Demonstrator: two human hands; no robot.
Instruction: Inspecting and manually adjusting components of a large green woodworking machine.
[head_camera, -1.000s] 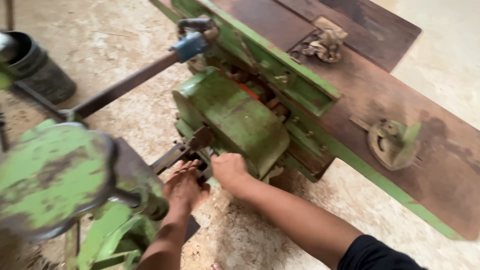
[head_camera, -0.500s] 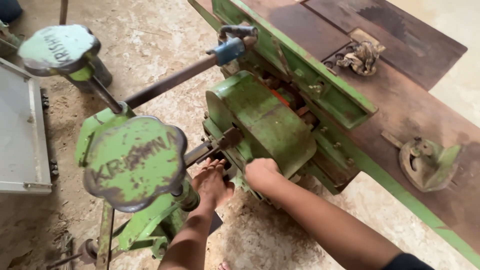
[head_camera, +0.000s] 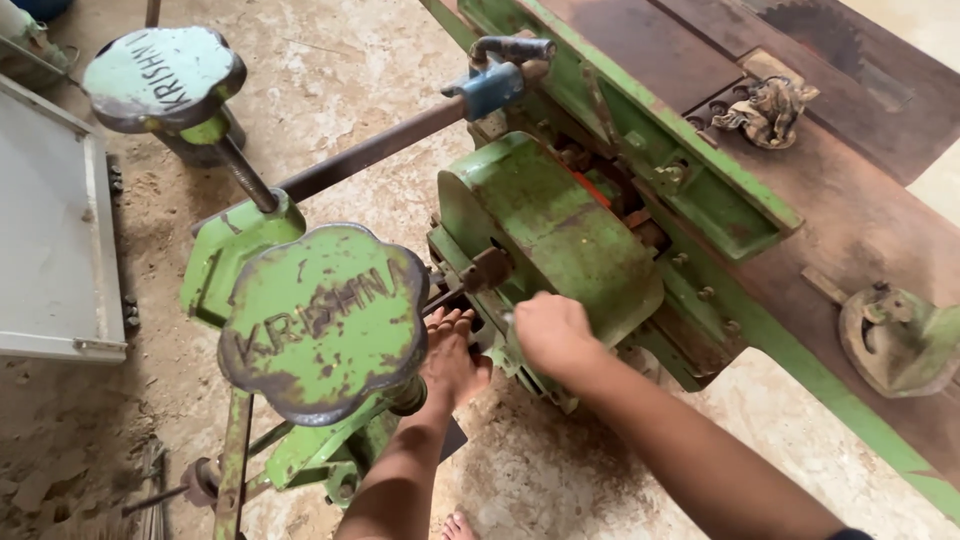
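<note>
Hands work low against the side of a green woodworking machine (head_camera: 640, 190). The left hand (head_camera: 452, 362) lies flat, fingers stretched out and together, pointing toward twelve o'clock at a small rusty bracket (head_camera: 487, 268) on the machine's flank; whether the fingertips touch it cannot be told. The right hand (head_camera: 550, 335) is curled into a loose fist just at three o'clock of the left, pressed against the lower edge of the rounded green guard (head_camera: 545, 225); what it grips is hidden. The two hands are close but apart. At nine o'clock of the left hand stands a lobed green handwheel (head_camera: 325, 320), with a second, paler handwheel (head_camera: 165, 78) at eleven o'clock. A dark steel bar (head_camera: 370, 153) runs up to a blue clamp (head_camera: 490, 88). The rusty tabletop (head_camera: 850, 215) fills the two o'clock side.
</note>
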